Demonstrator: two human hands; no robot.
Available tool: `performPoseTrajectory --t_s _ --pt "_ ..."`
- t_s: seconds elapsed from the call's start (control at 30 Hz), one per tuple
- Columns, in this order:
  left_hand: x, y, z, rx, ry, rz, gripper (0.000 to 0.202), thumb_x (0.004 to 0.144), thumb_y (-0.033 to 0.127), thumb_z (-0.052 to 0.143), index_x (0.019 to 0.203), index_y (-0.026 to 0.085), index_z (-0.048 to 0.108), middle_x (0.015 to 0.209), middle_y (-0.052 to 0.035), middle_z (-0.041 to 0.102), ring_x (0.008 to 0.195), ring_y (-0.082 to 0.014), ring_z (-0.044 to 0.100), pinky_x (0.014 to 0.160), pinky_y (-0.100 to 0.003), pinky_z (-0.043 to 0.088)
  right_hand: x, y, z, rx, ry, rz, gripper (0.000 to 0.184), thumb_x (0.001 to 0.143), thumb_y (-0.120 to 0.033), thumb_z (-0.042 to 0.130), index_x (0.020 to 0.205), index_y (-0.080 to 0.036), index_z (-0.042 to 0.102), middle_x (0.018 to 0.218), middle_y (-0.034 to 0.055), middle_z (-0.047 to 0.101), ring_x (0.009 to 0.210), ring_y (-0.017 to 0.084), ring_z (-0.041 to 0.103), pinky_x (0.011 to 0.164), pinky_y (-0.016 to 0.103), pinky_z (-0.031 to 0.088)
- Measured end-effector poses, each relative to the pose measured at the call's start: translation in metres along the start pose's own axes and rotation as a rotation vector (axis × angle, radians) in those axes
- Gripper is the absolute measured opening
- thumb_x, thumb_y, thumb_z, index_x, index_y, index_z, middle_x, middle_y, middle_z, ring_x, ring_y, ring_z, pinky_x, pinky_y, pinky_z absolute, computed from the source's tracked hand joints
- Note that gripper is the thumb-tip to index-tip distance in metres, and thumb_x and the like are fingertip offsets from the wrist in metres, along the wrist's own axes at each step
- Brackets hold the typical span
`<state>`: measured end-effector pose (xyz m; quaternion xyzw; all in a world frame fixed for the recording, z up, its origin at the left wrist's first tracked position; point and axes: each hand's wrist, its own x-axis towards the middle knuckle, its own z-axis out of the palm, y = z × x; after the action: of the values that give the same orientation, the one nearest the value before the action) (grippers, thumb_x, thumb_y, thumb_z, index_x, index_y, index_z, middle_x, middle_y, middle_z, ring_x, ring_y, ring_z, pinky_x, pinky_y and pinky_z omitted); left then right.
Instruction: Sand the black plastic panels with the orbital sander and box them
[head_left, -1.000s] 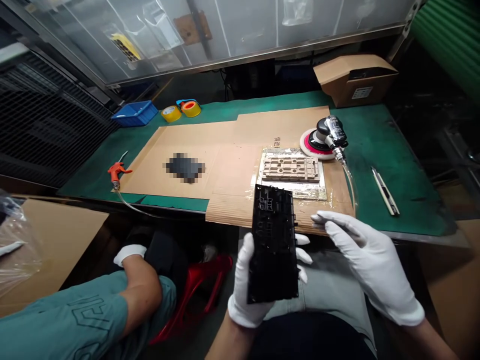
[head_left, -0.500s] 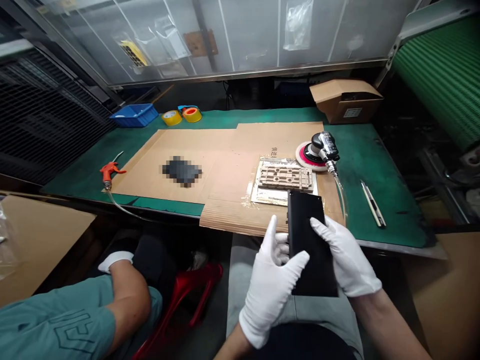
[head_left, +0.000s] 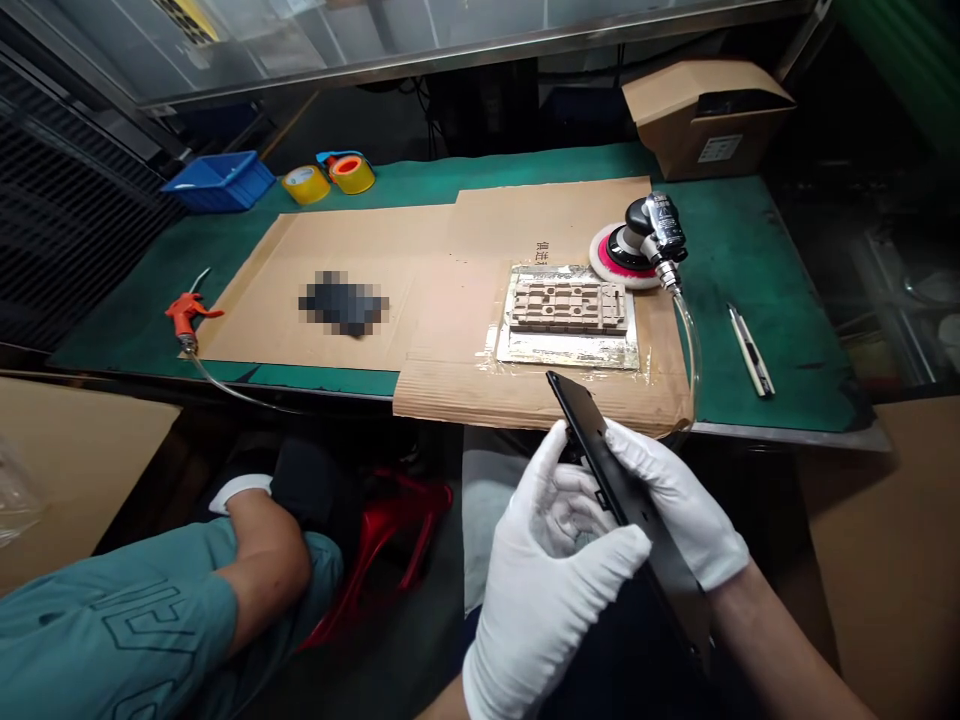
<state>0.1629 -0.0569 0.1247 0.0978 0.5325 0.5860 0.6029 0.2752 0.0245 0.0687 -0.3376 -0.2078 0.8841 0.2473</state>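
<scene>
Blue bin (head_left: 217,199) at counter's (head_left: 810,345) far-left corner, cardboard box (head_left: 677,148) far-right, contents unclear. Fingers of left hand (head_left: 551,580) and right hand (head_left: 681,505) clamp a thin, tilted black panel (head_left: 621,482).

slotted block (head_left: 568,308) beyond hands (head_left: 553,585), free cardboard (head_left: 441,290) leftward

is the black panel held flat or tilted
Tilted: the black panel slants between left hand and right hand, its long edge showing.

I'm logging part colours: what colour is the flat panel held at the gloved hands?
The panel is black; the head view shows it best.
</scene>
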Motion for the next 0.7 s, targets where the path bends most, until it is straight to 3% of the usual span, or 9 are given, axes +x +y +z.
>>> performPoseTrajectory --t_s 0.1,0.2,0.3,0.37,0.5,0.53,0.6,0.7 --pt "0.003 -0.003 -0.003 0.027 -0.014 -0.009 0.09 0.073 0.025 0.093 0.153 0.025 0.052 0.113 -0.0103 0.072 0.103 -0.0267 0.071 0.099 -0.038 0.058 -0.004 -0.008 -0.002 -0.265 0.024 -0.035 0.053 0.099 -0.052 0.063 0.146 -0.029 0.057 0.113 0.0056 0.072 0.104 0.026 0.07 0.095 0.04 0.058" --pt "0.017 -0.011 -0.008 0.108 0.007 0.066 0.079 0.082 0.028 0.085 0.154 0.022 0.052 0.119 -0.0122 0.073 0.108 -0.028 0.071 0.101 -0.038 0.058 -0.005 -0.018 -0.001 -0.658 -0.067 -0.132 0.077 0.091 -0.043 0.076 0.159 -0.026 0.043 0.137 0.0079 0.065 0.133 0.031 0.057 0.115 0.042 0.047" --pt "0.041 -0.018 -0.017 0.158 -0.068 0.155 0.068 0.088 0.022 0.076 0.152 0.023 0.054 0.13 -0.0113 0.07 0.119 -0.0279 0.067 0.109 -0.038 0.055 0.01 -0.035 0.002 -0.935 -0.21 -0.123 0.099 0.076 -0.025 0.083 0.163 -0.027 0.036 0.131 0.0062 0.067 0.125 0.032 0.061 0.107 0.042 0.053" --pt "0.058 -0.02 -0.025 0.179 -0.095 0.2 0.065 0.091 0.023 0.071 0.153 0.024 0.053 0.136 -0.0104 0.068 0.125 -0.0269 0.065 0.112 -0.038 0.053 0.036 -0.055 0.002 -1.153 -0.188 -0.214 0.103 0.075 -0.023 0.08 0.165 -0.026 0.032 0.136 0.0074 0.064 0.125 0.032 0.06 0.109 0.045 0.052" --pt "0.082 -0.014 -0.048 0.23 0.046 0.282 0.059 0.093 0.036 0.071 0.149 0.024 0.056 0.135 -0.0084 0.068 0.129 -0.0231 0.063 0.116 -0.034 0.049 0.123 -0.116 -0.001 -1.771 -0.024 -0.645 0.105 0.07 -0.023 0.072 0.167 -0.02 0.03 0.162 0.0171 0.041 0.149 0.039 0.038 0.124 0.053 0.033" --pt "0.084 -0.011 -0.054 0.235 0.075 0.289 0.059 0.092 0.039 0.072 0.147 0.025 0.057 0.135 -0.0082 0.068 0.129 -0.0229 0.063 0.117 -0.034 0.049 0.146 -0.131 -0.003 -1.924 -0.048 -0.661 0.106 0.068 -0.022 0.071 0.166 -0.02 0.032 0.163 0.0185 0.039 0.148 0.041 0.038 0.123 0.054 0.034" --pt "0.086 -0.006 -0.069 0.242 0.107 0.283 0.06 0.09 0.045 0.075 0.144 0.024 0.06 0.133 -0.0086 0.069 0.128 -0.0234 0.064 0.117 -0.034 0.05 0.187 -0.154 -0.009 -2.155 -0.16 -0.535 0.11 0.063 -0.023 0.071 0.166 -0.019 0.032 0.163 0.0213 0.038 0.143 0.043 0.044 0.117 0.053 0.041" --pt "0.086 -0.004 -0.093 0.257 0.154 0.254 0.065 0.082 0.056 0.081 0.136 0.021 0.067 0.124 -0.0111 0.073 0.121 -0.0264 0.068 0.113 -0.037 0.053 0.221 -0.169 -0.019 -2.297 -0.261 -0.377 0.113 0.065 -0.03 0.072 0.168 -0.023 0.026 0.167 0.0216 0.031 0.146 0.045 0.041 0.118 0.056 0.038"
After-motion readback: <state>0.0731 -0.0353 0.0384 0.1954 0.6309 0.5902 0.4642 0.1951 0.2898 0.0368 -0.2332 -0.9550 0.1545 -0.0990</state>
